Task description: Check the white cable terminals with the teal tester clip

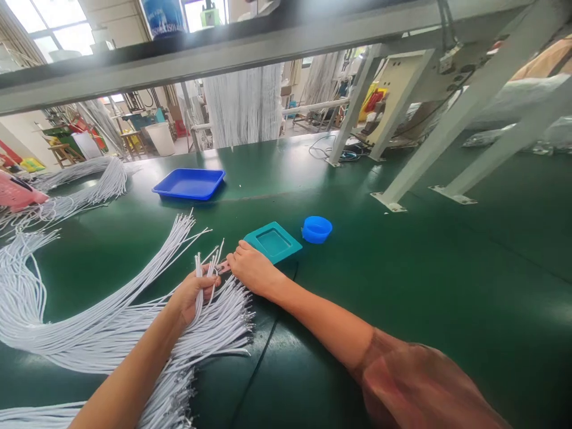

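Observation:
My left hand [196, 293] is closed around several white cords [199, 274], whose ends stick up above the thumb and fingers. Just to its right, my right hand [251, 266] is closed on a small pliers-like tool [223, 267] with a pinkish grip. The tool's head meets the cords at my left fingertips; its exact kind is too small to tell. Beneath both hands spreads a large bundle of white cords [210, 333], its cut ends pointing right. A second bunch [147, 280] curves up behind my left hand.
A teal square tray [292, 245] lies just beyond my right hand, with a blue round cup [317, 230] beside it. Farther back is a blue rectangular tray [190, 185]. Grey metal legs [429, 155] stand on the green table [402, 286]. More cords [107, 182] lie at left.

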### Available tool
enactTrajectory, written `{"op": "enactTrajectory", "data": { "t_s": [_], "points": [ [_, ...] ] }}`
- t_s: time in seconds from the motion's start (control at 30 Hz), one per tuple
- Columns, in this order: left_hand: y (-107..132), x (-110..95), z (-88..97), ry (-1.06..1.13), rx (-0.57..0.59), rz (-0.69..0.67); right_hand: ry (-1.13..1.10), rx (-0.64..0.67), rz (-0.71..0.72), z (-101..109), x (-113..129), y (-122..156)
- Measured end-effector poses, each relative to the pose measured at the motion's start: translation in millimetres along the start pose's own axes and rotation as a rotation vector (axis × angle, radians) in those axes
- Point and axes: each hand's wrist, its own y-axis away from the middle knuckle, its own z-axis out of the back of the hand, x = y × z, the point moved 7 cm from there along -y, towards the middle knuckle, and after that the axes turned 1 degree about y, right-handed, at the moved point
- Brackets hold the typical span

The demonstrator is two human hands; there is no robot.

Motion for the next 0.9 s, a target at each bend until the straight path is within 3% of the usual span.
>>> {"op": "enactTrajectory", "data": {
  "t_s": [0.33, 0.4, 0.5, 0.57, 0.73, 0.9],
  "points": [
    [-7.7, -1.8, 0.0, -0.035, 0.029, -0.004, -0.068, -0.012, 0.002, 2.1, -8.3, 1.8],
    [-8.1, -2.5, 0.6, -0.03, 0.031, -0.017, -0.109, -0.05, -0.059, 5.5, -18.6, 3.7],
    [-8.2, -3.0, 1.8, -0.038, 0.019, -0.028, -0.124, -0.13, -0.313, 7.8, -44.4, 9.2],
    [-8.1, -2.7, 2.7, -0.045, 0.014, -0.026, -0.128, -0.113, -0.441, 2.5, -55.0, 12.7],
    [-7.1, -2.9, 6.1, -0.016, 0.028, -0.035, -0.162, -0.033, -0.456, -9.3, -54.8, 13.3],
    [2.0, -7.8, 9.1, 0.029, -0.004, -0.07, -0.215, -0.104, -0.457, 1.9, -56.8, 13.2]
  ]
}}
